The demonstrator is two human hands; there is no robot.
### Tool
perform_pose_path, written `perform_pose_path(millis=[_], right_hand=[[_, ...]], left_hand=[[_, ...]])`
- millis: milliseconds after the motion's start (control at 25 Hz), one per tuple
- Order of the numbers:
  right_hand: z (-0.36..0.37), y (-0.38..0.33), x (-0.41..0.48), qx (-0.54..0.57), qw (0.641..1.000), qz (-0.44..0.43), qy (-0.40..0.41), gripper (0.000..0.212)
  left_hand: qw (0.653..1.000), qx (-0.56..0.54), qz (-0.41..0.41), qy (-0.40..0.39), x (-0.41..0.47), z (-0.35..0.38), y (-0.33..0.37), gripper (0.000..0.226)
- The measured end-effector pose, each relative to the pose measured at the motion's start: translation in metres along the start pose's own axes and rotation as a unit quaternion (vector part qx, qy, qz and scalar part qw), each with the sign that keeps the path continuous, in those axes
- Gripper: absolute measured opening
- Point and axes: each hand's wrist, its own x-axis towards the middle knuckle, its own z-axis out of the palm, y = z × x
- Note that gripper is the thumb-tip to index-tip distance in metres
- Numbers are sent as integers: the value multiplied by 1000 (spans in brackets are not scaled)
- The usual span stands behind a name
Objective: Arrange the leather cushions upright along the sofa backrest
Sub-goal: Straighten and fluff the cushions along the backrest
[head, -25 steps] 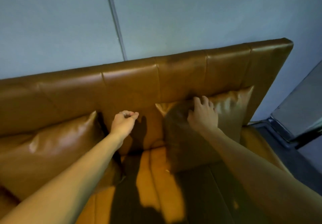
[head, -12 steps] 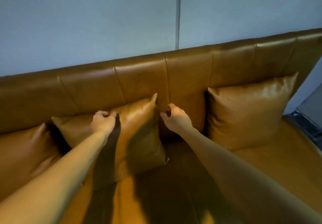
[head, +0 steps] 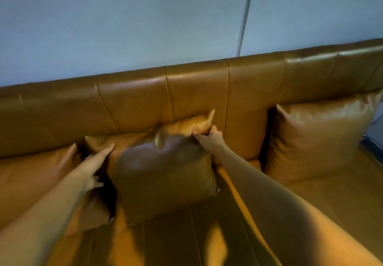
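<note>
Now R hand (head: 209, 138) pinching mid cushion (head: 165, 174) corner.

Bare forearms, no sleeves; a ring (head: 87, 158) on the left hand (head: 94, 165).

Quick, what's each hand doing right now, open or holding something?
Left hand: open, fingers stretched flat against the middle cushion.
Right hand: closed, pinching that cushion's top right corner.
</note>
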Motion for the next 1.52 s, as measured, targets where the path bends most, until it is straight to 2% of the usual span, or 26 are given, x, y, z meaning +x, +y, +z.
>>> perform_pose_path(millis=[80, 200, 480, 560, 720, 880, 1120, 1360, 1440, 1520], right_hand=[[3, 0, 0, 19, 999, -23, 21, 67], [-1, 1, -2, 35, 998, -39, 40, 48], [-43, 0, -12, 6, 983, -40, 182, 60], [-54, 8, -8, -4, 984, -38, 176, 53], [-56, 26, 5, -29, 995, -34, 89, 48], [-62, 24, 6, -10, 991, -60, 122, 40], [-59, 23, 8, -35, 994, -59, 88, 44], [-57, 12, 5, -83, 993, 3, 83, 53], [-52, 10, -2, -81, 991, 8, 110, 60], [-40, 9, -17, -113, 978, -37, 172, 70]], left_hand=[[999, -26, 18, -20, 4, 8, -3, 73], [998, -47, 49, 4, 2, 14, -6, 78], [996, -20, 74, -41, 1, 39, 3, 68], [996, -21, 61, -67, -3, 53, 1, 71], [994, -30, 46, -94, -2, 72, 0, 76], [994, -19, 60, -92, 1, 66, -3, 61], [993, -27, 64, -95, 5, 64, -8, 64], [995, 22, 55, -77, -6, 67, -2, 65], [995, 33, 63, -75, -10, 65, -2, 65], [993, 40, 86, -67, -16, 60, -4, 65]])
